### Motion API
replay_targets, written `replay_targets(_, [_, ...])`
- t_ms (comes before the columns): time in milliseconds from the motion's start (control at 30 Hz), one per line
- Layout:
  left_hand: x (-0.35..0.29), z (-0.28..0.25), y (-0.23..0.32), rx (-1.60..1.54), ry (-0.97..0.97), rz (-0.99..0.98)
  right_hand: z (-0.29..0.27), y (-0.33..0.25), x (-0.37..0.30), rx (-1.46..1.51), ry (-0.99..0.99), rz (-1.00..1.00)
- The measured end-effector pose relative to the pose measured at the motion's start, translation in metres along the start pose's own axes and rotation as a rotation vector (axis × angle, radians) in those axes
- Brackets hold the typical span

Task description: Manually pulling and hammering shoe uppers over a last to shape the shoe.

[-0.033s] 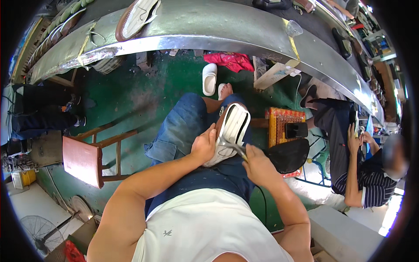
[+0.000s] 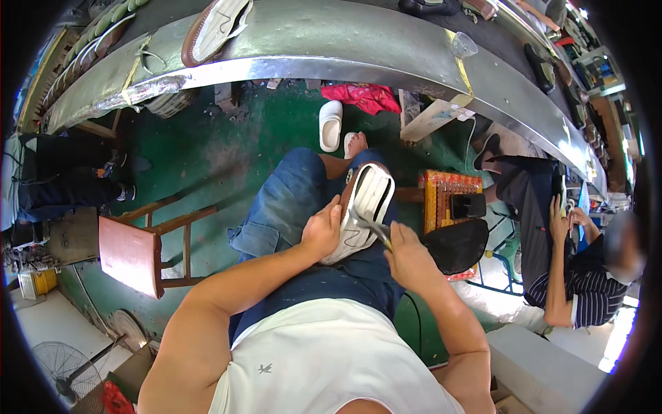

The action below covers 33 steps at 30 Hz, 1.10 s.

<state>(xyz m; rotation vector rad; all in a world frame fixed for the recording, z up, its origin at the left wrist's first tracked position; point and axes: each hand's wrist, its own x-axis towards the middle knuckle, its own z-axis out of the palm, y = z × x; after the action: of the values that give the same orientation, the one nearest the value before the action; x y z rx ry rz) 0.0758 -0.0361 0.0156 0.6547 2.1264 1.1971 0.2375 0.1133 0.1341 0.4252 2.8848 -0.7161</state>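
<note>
A brown shoe with a pale, unfinished bottom (image 2: 369,196) lies sole up across my lap, its toe pointing away from me. A wavy dark line runs over the pale bottom near the heel. My left hand (image 2: 322,231) is closed round the shoe's left side, fingers against the brown upper. In my right hand (image 2: 408,257) is a hammer (image 2: 374,229) with a curved metal head, gripped by its handle. The hammer's head is at the middle of the shoe's bottom; I cannot tell whether it touches.
A metal-edged bench (image 2: 303,65) curves across the front, bearing another brown shoe (image 2: 214,34). A wooden stool (image 2: 131,252) stands left. On the right are a beaded seat (image 2: 448,190), a black phone (image 2: 469,205) and a seated person (image 2: 586,276). A white clog (image 2: 331,127) lies ahead.
The hammer's head has shifted slightly up the shoe's bottom, and my right hand has turned a little with it. My left hand and the shoe stay almost in place.
</note>
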Motion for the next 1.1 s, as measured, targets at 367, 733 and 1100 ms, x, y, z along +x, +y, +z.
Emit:
replay_targets(367, [0.001,-0.013,0.014,0.399,-0.161,0.511,0.009,0.047,0.003,0.204,-0.116,0.199])
replay_targets(733, [0.011,-0.008,0.01,0.494,-0.184,0.617,0.026,0.088,0.006,0.54,-0.219,0.291])
replay_targets(1100, [0.017,-0.023,0.039,0.581,-0.453,0.344,0.019,0.064,0.042,0.196,0.023,0.197])
